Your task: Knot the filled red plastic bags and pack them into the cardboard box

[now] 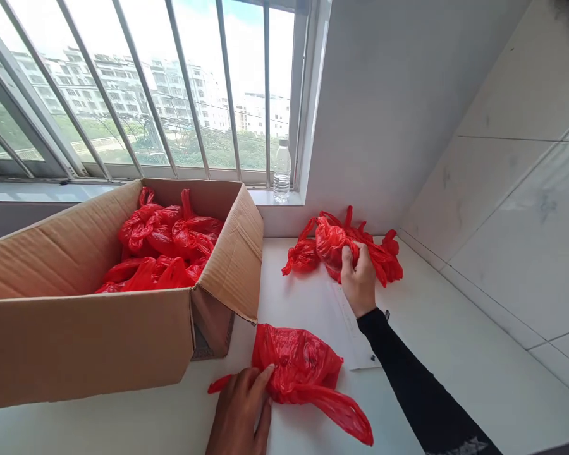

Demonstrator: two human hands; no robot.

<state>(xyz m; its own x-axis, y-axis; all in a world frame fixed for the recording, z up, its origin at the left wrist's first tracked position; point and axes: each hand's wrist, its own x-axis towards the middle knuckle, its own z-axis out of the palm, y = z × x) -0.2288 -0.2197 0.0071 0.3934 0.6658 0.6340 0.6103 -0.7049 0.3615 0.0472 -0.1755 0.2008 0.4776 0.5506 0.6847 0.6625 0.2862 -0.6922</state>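
A red plastic bag with something inside lies on the white counter, one long handle loop trailing to the right. My left hand is closed at its gathered near-left side, and another loop sticks out left of my fingers. Further back, my right hand, in a black sleeve, grips a bulging red plastic bag between thumb and fingers. That bag belongs to a small heap by the wall, with a small tied red bag on its left and more red bags on its right. The bags' contents are hidden.
An open cardboard box at the left holds several tied red bags; its right flap leans out over the counter. A white paper sheet lies under my right forearm. A clear bottle stands on the sill by the barred window.
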